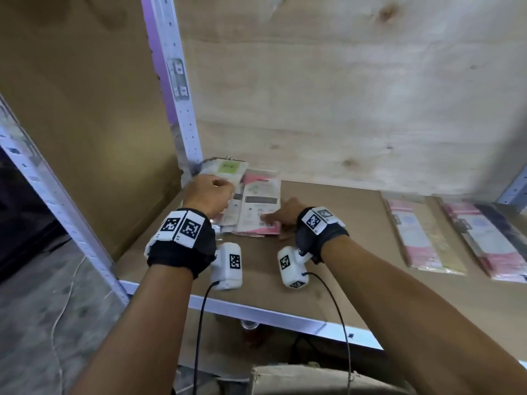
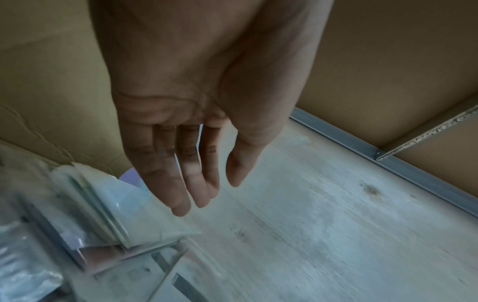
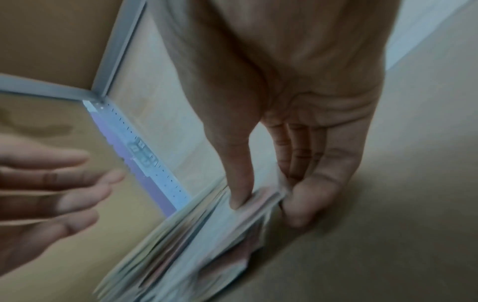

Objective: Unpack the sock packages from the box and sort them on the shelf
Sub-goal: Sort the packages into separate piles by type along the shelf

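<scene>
Cardboard, likely the box (image 1: 285,377) rim, sits closest at 6 o'clock, below the shelf (image 1: 328,223) edge; its contents are hidden. Going left to right across the shelf: at 9 o'clock of the board, against the upright (image 1: 182,115), lies a loose pile (image 1: 251,201) of sock packages, fanned and not squared, a green-labelled pack (image 1: 228,169) at the far end and pink ones under a white-backed top pack. The left hand (image 1: 209,195) hovers over the pile's left side; the left wrist view shows its fingers (image 2: 181,183) straight and relaxed, holding nothing. The right hand (image 1: 285,212) is at the pile's near right corner, and the right wrist view shows its thumb (image 3: 240,183) on top and curled fingers beneath, so that grip pinches the edge of several packs at once. Further right, toward 3 o'clock and well apart from the pile, two sorted rows (image 1: 422,238) of pink and white packs lie flat, the second row (image 1: 490,240) running off the frame. Judging by this, sorting is partly done and the pile is being tidied or split. The risk is the slick plastic sleeves: a pinch on one corner could let the lower packs slide out and spill off the front edge at 6 o'clock, or drag mixed colours together and spoil the sort. The idle left hand could steady the far side.
</scene>
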